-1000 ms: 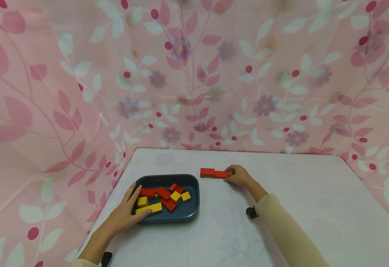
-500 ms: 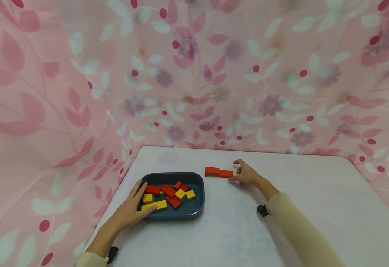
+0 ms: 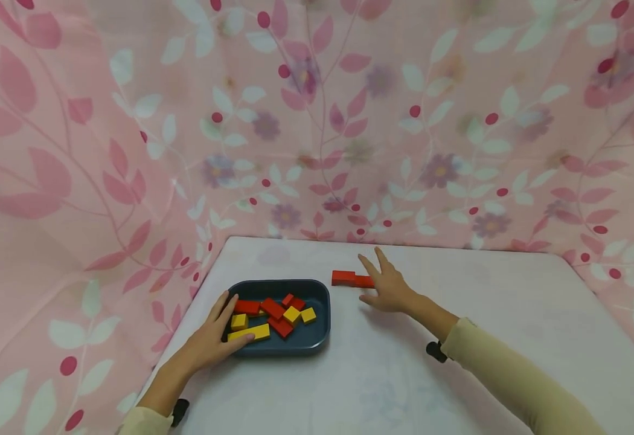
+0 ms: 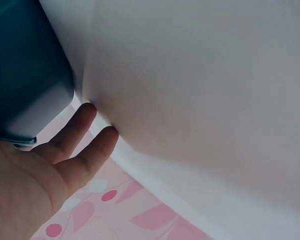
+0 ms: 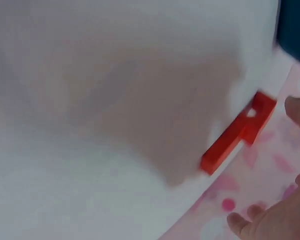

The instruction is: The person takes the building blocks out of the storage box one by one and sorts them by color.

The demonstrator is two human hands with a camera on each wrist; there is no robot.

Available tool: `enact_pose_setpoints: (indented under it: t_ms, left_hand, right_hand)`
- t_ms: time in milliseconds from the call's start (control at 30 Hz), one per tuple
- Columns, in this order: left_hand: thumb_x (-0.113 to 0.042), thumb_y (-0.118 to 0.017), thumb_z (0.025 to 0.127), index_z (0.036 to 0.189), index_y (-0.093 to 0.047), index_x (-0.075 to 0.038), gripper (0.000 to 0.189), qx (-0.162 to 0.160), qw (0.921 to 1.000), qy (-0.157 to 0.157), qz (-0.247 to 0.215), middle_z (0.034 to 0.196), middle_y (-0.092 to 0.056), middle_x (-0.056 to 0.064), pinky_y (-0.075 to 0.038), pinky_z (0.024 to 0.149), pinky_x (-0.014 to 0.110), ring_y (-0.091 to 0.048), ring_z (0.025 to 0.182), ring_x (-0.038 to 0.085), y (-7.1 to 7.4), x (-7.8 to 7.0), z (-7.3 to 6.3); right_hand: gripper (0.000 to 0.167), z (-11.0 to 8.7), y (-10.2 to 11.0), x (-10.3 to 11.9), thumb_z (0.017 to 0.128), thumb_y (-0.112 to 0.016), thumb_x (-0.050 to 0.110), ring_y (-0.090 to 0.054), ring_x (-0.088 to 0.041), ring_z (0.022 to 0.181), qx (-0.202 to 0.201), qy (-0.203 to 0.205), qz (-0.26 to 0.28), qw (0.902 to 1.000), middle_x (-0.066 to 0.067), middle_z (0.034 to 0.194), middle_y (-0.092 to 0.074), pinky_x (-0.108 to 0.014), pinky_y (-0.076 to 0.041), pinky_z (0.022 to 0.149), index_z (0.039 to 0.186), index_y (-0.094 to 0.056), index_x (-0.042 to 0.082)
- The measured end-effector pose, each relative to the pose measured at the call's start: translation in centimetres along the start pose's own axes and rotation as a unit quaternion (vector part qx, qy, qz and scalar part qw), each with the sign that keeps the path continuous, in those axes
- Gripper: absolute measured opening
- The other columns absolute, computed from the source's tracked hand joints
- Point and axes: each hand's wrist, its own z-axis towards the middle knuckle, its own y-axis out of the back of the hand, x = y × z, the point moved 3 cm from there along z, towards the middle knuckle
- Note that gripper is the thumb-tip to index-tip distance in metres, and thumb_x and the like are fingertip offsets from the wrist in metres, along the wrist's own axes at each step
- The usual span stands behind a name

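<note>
My left hand (image 3: 208, 344) rests at the left end of a dark blue tray (image 3: 325, 320), its thumb reaching over the rim beside a long yellow block (image 3: 254, 333). In the left wrist view, two fingers (image 4: 87, 157) extend loosely outside the tray's wall. My right hand (image 3: 390, 290) is spread and holds nothing. It hovers by two red blocks, a left one (image 3: 343, 278) and a lower right one (image 3: 364, 281), which it partly covers in the head view. The right wrist view shows these blocks end to end, with thumb and fingers apart from them.
Several red blocks (image 3: 272, 309) and yellow blocks (image 3: 292, 315) lie loose in the tray. A white cloth covers the table (image 3: 491, 314). Pink floral fabric (image 3: 317, 121) hangs behind the table and along its left side.
My right hand has let go of the right red block, then lifted and spread its fingers above it. The left hand stays at the tray; the head view has shifted slightly.
</note>
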Motion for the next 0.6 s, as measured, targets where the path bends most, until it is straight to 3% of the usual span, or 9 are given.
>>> enact_pose_setpoints:
  t_ms: [233, 367, 600]
  left_hand:
    - [-0.072, -0.058, 0.083, 0.160, -0.011, -0.023, 0.102, 0.006, 0.9999, -0.009, -0.002, 0.167, -0.002, 0.013, -0.039, 0.101, 0.072, -0.032, 0.142, 0.049, -0.1, -0.2, 0.2]
    - [-0.072, -0.059, 0.083, 0.160, -0.012, -0.023, 0.102, 0.007, 1.0000, -0.004, -0.004, 0.167, -0.002, 0.013, -0.039, 0.102, 0.072, -0.032, 0.142, 0.050, -0.1, -0.3, 0.2]
    - [-0.071, -0.059, 0.083, 0.160, -0.012, -0.022, 0.102, 0.011, 0.9999, 0.002, -0.005, 0.167, -0.001, 0.012, -0.037, 0.103, 0.073, -0.030, 0.143, 0.049, 0.1, -0.3, -0.2]
  right_hand:
    - [0.094, -0.6, 0.2, 3.6, 0.083, -0.076, 0.042, -0.023, -0.041, 0.148, 0.020, 0.044, -0.022, 0.9986, -0.016, 0.166, -0.002, -0.065, -0.026, 0.116, 0.158, -0.022, 0.026]
    - [0.090, -0.8, 0.5, 4.8, 0.086, -0.072, 0.048, -0.023, -0.042, 0.147, 0.022, 0.068, -0.034, 0.9969, -0.016, 0.167, -0.003, -0.064, -0.022, 0.118, 0.158, -0.023, 0.025]
    - [0.088, -0.7, 0.2, 6.7, 0.087, -0.066, 0.056, -0.024, -0.040, 0.147, 0.034, 0.075, -0.013, 0.9965, -0.012, 0.168, -0.001, -0.063, -0.021, 0.119, 0.158, -0.020, 0.032]
